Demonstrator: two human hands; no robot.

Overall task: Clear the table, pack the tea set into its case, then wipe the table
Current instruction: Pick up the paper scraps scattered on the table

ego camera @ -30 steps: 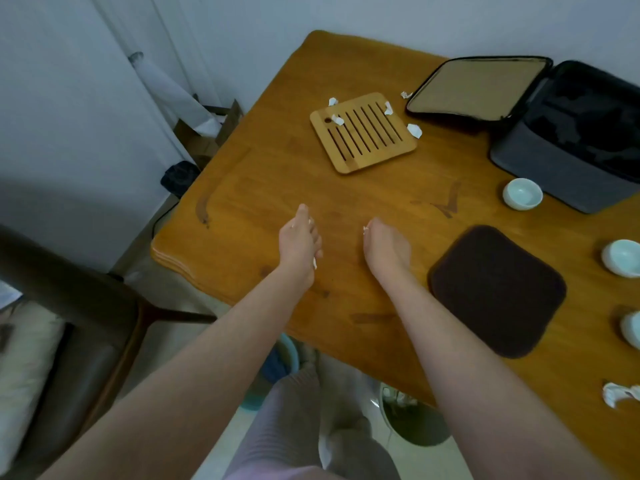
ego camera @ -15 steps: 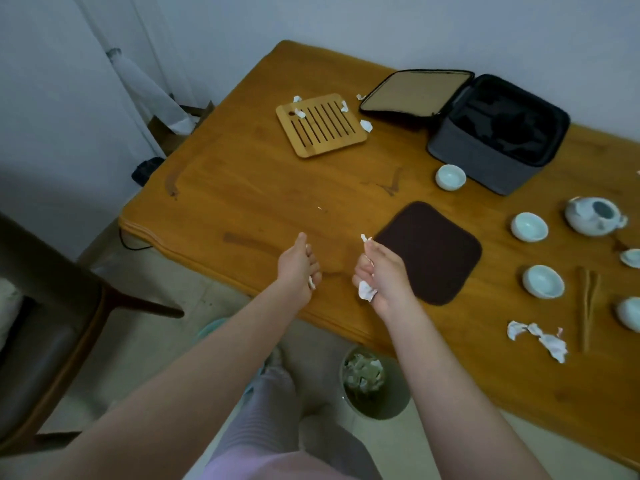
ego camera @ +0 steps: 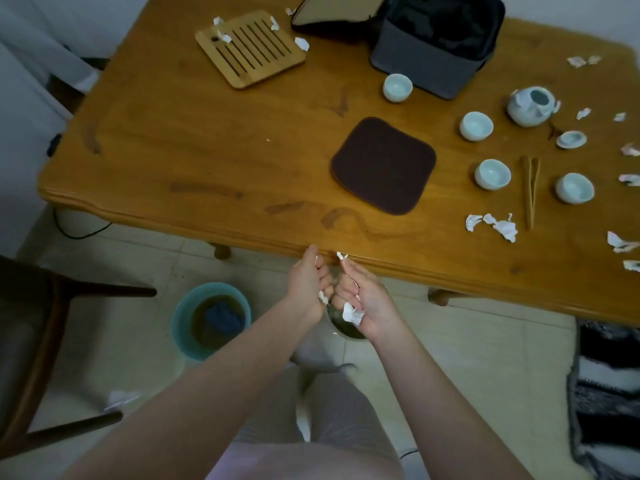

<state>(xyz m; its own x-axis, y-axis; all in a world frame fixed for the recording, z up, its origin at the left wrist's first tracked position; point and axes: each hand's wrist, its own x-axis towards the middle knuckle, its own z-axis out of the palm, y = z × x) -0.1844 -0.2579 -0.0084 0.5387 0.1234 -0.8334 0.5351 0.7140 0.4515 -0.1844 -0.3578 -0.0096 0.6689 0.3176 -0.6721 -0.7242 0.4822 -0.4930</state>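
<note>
My left hand [ego camera: 308, 284] and my right hand [ego camera: 363, 301] are side by side just off the table's front edge, both closed on white paper scraps [ego camera: 352, 313], above a small bin [ego camera: 346, 331] on the floor. On the wooden table [ego camera: 207, 150] lie a dark brown cloth [ego camera: 382, 164], a bamboo tray [ego camera: 251, 46], the open grey case [ego camera: 436, 43], a teapot [ego camera: 531, 105], its lid [ego camera: 571, 139], several pale cups [ego camera: 397, 87], wooden tongs [ego camera: 530, 190] and more torn paper [ego camera: 493, 226].
A teal bucket [ego camera: 211, 320] with dark liquid and a blue rag stands on the floor to the left of the bin. A dark chair [ego camera: 41, 341] is at the far left. A black-and-white rug [ego camera: 606, 393] lies at the right.
Both hands have drawn back from the tabletop to beyond its front edge, carrying the paper scraps over the bin. The view has tilted down and back.
</note>
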